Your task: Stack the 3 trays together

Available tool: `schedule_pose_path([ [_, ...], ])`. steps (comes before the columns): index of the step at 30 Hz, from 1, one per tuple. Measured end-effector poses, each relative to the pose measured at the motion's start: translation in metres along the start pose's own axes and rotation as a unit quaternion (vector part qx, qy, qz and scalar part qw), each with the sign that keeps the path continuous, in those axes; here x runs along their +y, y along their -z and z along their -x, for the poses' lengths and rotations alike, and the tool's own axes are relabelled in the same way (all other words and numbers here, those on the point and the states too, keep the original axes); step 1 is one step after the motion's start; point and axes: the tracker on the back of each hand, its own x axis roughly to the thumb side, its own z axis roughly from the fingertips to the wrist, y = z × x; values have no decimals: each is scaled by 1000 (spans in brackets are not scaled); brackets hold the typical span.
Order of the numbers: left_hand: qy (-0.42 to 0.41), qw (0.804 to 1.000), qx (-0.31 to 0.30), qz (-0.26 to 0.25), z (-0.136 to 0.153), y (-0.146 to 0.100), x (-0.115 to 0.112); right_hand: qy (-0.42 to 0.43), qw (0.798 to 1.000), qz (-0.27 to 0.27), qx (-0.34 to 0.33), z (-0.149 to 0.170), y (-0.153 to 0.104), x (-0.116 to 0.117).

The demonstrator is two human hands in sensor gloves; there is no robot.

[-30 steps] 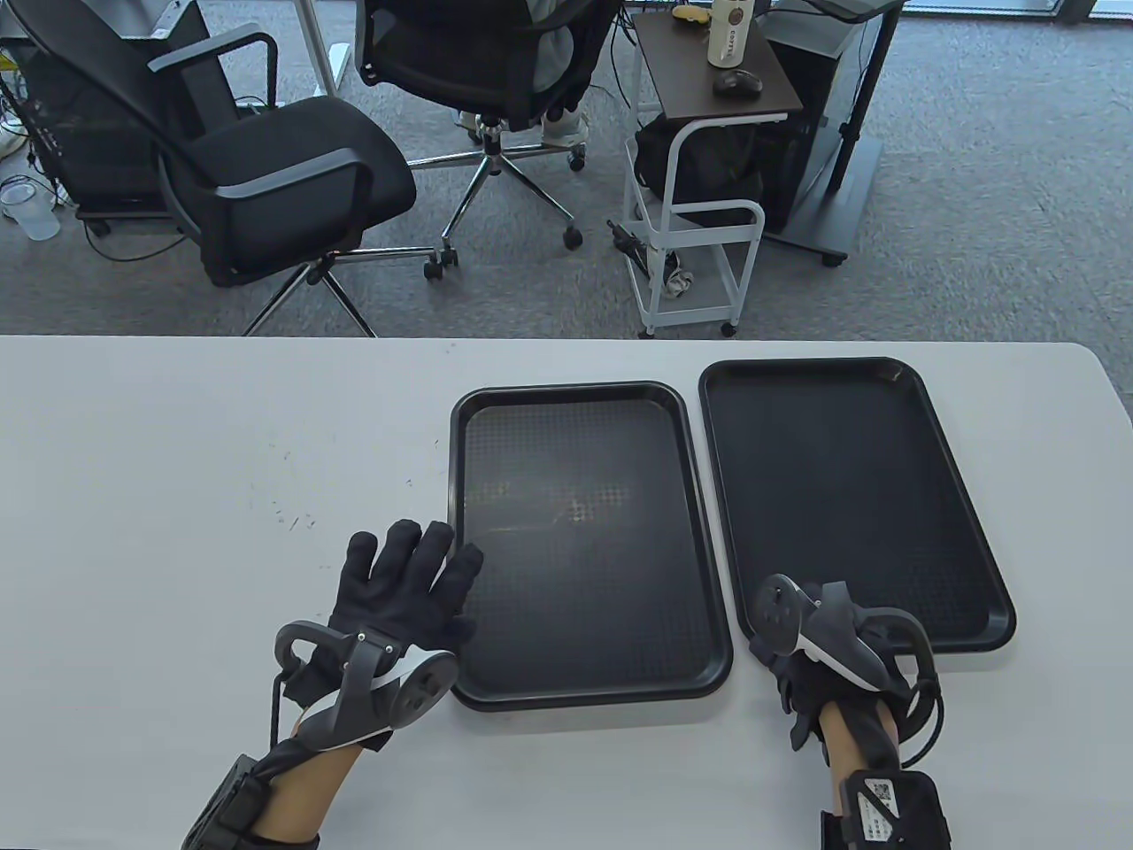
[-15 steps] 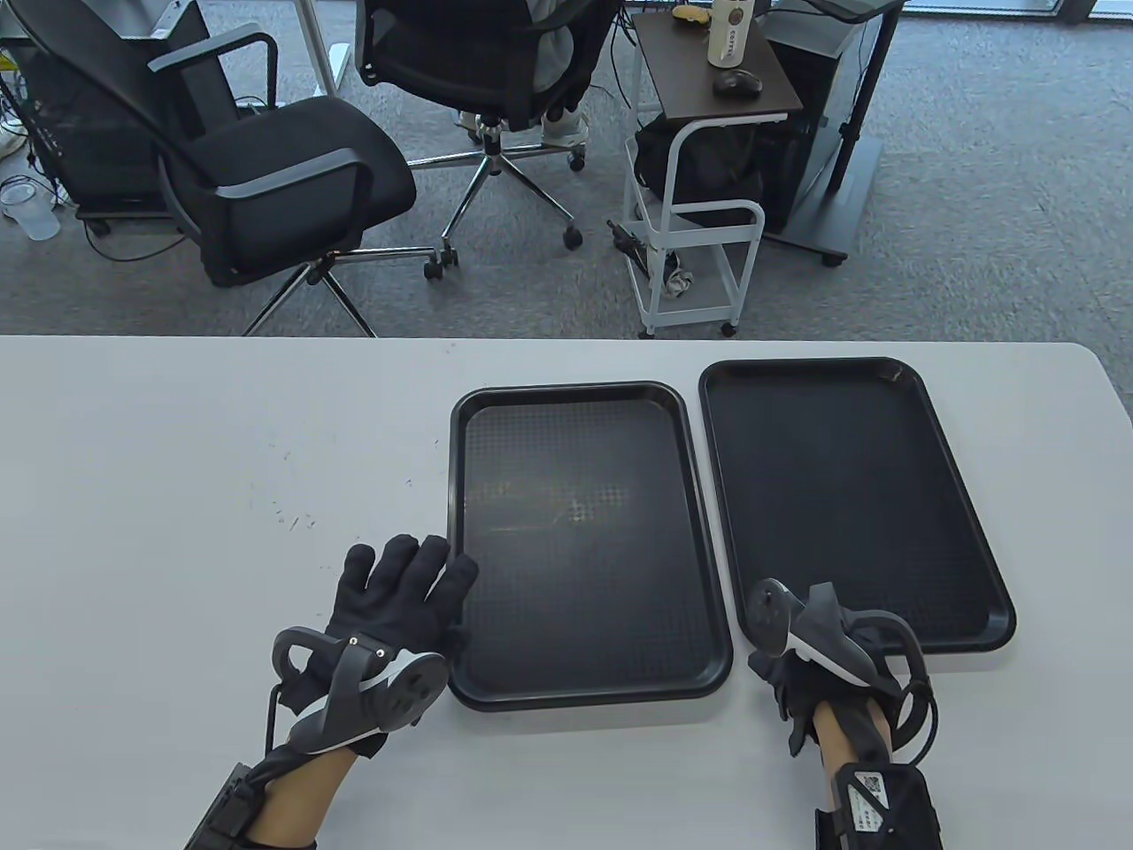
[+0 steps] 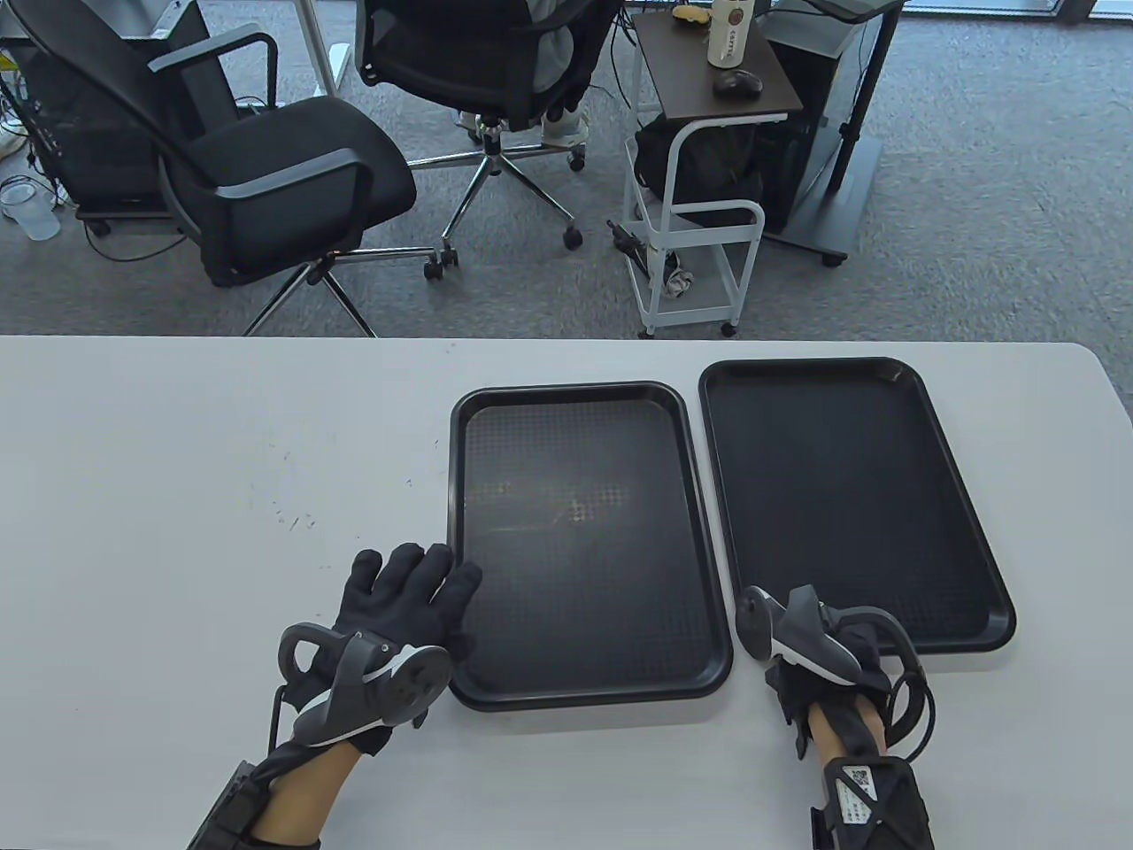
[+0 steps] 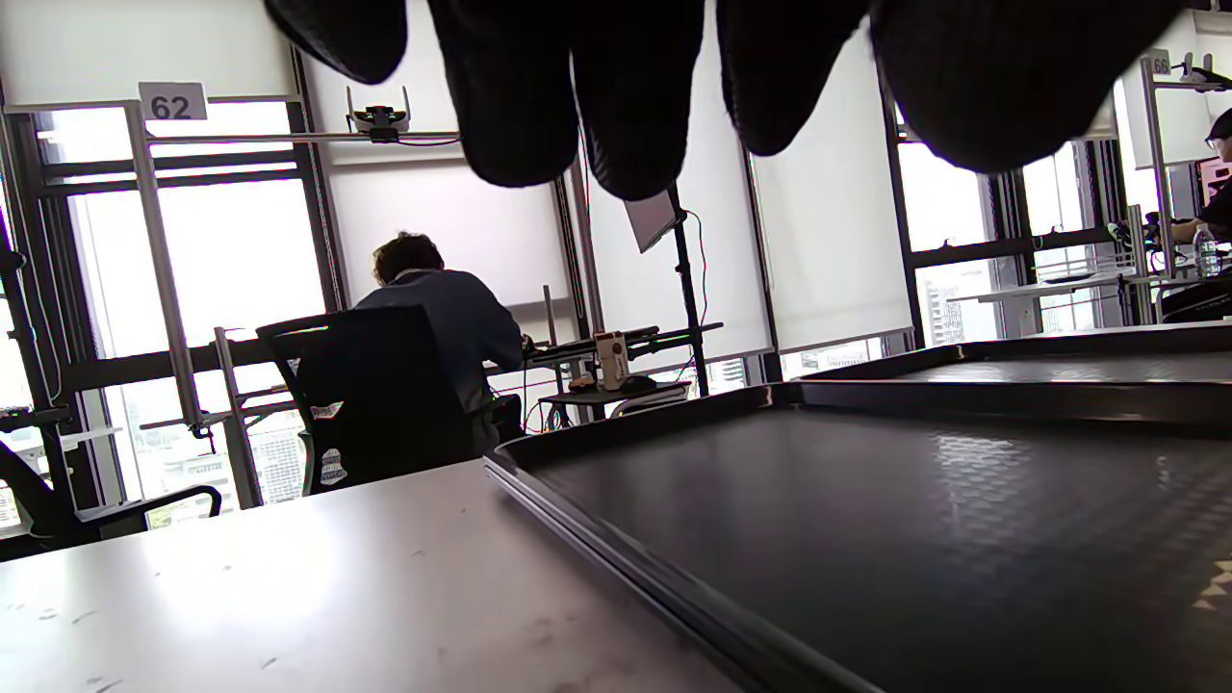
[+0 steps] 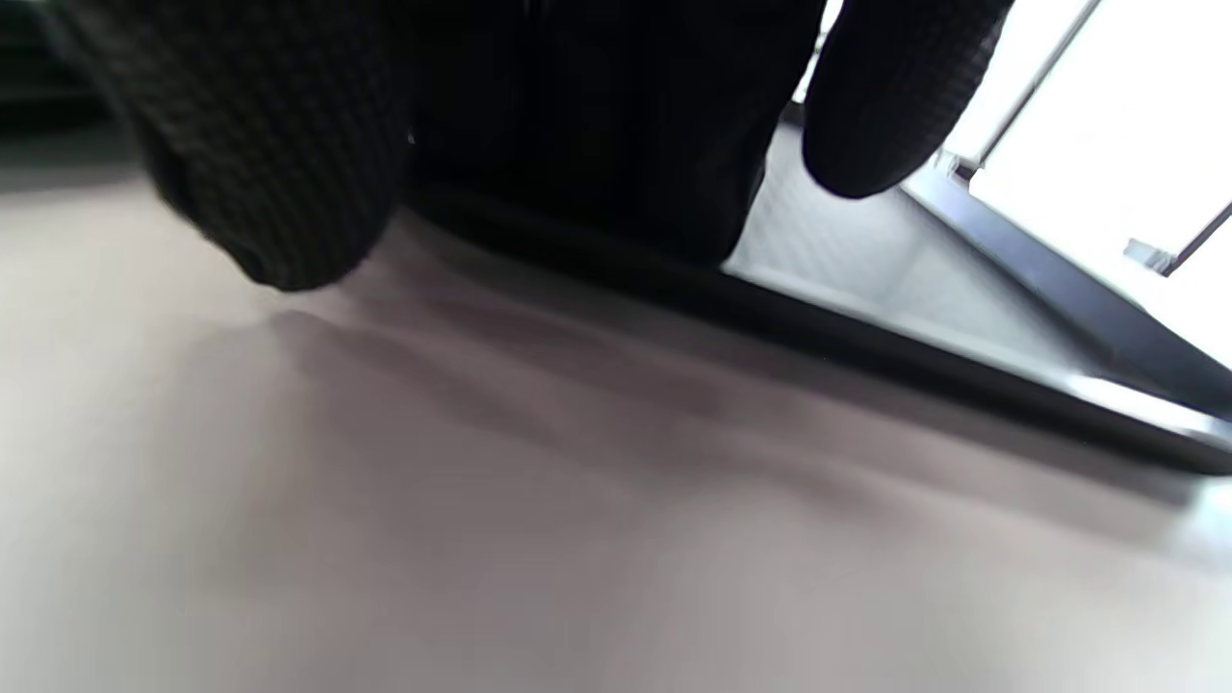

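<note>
Two black trays show on the white table. The middle tray (image 3: 584, 540) lies flat; its left rim also shows in the left wrist view (image 4: 616, 539). Whether another tray lies under it I cannot tell. The right tray (image 3: 850, 496) lies beside it. My left hand (image 3: 416, 584) is spread flat at the middle tray's near left rim, with fingertips over the rim and holding nothing. My right hand (image 3: 819, 660) is at the right tray's near left corner. In the right wrist view its fingers (image 5: 597, 125) lie over the rim (image 5: 866, 337) and the thumb (image 5: 269, 144) hangs above the table.
The table's far edge (image 3: 566, 339) runs behind the trays. Beyond it stand office chairs (image 3: 283, 168) and a small white cart (image 3: 699, 239). White tabletop (image 3: 195, 478) stretches to the left of the trays.
My left hand drew back a little, then eased forward to the tray's rim. My right hand shifted slightly left and toward me. Neither tray has moved.
</note>
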Motion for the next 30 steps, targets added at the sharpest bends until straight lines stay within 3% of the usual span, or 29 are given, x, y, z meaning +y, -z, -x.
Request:
schedule_pose_path([
  [6,-6,1000,6,-3,5,-2,1,-60,995,65,-36,-8,0,0],
  [9,-8,1000,10,-5,7,-2,2,-47,994,86,-43,-7,-2,-3],
  [13,-7,1000,13,-8,9,-3,3,-30,983,178,-33,-8,-9,-18],
  [17,-10,1000,15,-6,10,-3,3,-59,953,296,-13,-11,-19,-36],
  [30,-6,1000,11,-10,10,-4,4,6,892,452,18,0,-58,-76],
])
